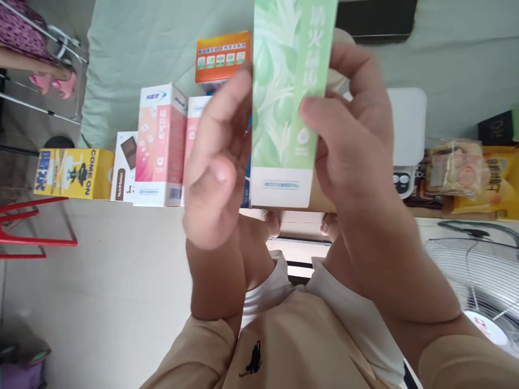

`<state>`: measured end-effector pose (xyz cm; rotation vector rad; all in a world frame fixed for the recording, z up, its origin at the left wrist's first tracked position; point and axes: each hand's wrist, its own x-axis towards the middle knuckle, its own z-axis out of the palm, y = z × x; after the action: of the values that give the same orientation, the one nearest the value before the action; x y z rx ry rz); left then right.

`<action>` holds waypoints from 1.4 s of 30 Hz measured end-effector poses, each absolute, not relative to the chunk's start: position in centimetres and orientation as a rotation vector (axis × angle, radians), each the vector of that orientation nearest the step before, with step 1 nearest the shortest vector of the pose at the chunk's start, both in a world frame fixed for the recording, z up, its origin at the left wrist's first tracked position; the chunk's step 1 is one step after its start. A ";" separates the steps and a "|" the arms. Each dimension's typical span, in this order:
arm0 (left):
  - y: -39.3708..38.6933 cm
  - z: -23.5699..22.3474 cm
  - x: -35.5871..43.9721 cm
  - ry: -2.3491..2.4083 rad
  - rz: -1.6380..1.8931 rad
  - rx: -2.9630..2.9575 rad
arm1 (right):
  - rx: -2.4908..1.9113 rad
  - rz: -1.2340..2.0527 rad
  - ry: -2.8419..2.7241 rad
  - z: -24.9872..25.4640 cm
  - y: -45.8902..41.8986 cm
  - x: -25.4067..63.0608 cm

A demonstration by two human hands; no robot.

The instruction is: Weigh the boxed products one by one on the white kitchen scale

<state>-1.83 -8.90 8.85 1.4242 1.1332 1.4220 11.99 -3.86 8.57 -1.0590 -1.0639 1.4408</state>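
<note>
- Pale green cloth (162, 48) behind; yellow "COME ON" box (73, 173), pink-and-white carton (158, 146) and orange box (223, 56) to the left.
- Green-and-white carton (279, 135) held up between both hands.
- Right hand (352, 119): fingers clamped on it, thumb on front face.
- Left hand (214, 151): fingers loosely curved, thumb apart, beside carton's left edge; cannot tell if touching.
- Wire-guarded fan (470, 265), lower right.

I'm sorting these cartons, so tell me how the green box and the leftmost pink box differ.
The green box is held up in the right hand, while no hand holds the pink box. The green box is printed with leaves; the pink box has small pale flowers. The green box shows mainly its front, the pink box also a side. Both have a white band with blue print low on the front.
</note>
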 end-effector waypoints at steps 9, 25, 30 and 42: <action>-5.1 7.2 3.9 1.299 1.102 1.596 | -1.131 0.945 -1.175 7.8 -2.1 20.7; -0.9 3.7 8.1 1.018 0.886 1.341 | -1.837 0.902 -1.484 6.3 -1.6 24.7; -1.0 1.5 7.6 0.989 1.306 1.483 | -1.477 0.703 -1.357 6.2 -0.8 25.8; -0.9 -0.9 6.5 0.941 1.463 1.847 | -1.347 0.583 -1.280 5.0 0.5 25.0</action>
<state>6.52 -0.95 -0.92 1.8468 0.9408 1.4626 24.98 0.52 5.05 -1.3470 -1.2800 0.5827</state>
